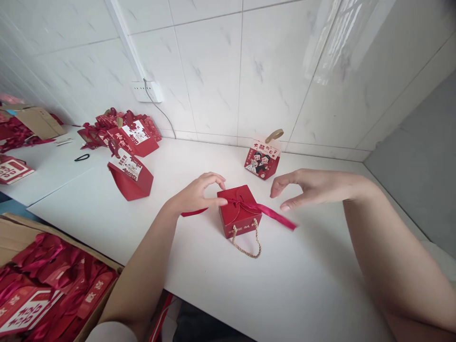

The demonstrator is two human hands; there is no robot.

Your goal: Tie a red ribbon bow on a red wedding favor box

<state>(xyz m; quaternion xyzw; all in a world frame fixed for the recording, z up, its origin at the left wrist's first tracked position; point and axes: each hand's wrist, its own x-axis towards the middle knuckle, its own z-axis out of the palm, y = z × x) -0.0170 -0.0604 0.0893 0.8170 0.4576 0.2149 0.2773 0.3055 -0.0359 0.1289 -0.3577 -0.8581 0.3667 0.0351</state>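
A small red gift box (233,223) stands on the white table in front of me, its top flaps folded together. A dark pink ribbon (276,216) is tied across the top, one end trailing right and the other left. From the front hangs a twisted gold rope handle (245,251). My left hand (197,194) is at the box's left side, fingers curved and apart, thumb by the top edge; whether it touches the box I cannot tell. Off to the right, my right hand (302,187) hovers above the table, thumb and fingers apart, holding nothing.
Behind the box is a red printed box (262,161) with a gold loop. Left of it stand a red box with a white label (131,173) and a cluster of ribboned boxes (137,135). A carton (107,266) of red boxes is at lower left. The tiled wall has a socket (147,91).
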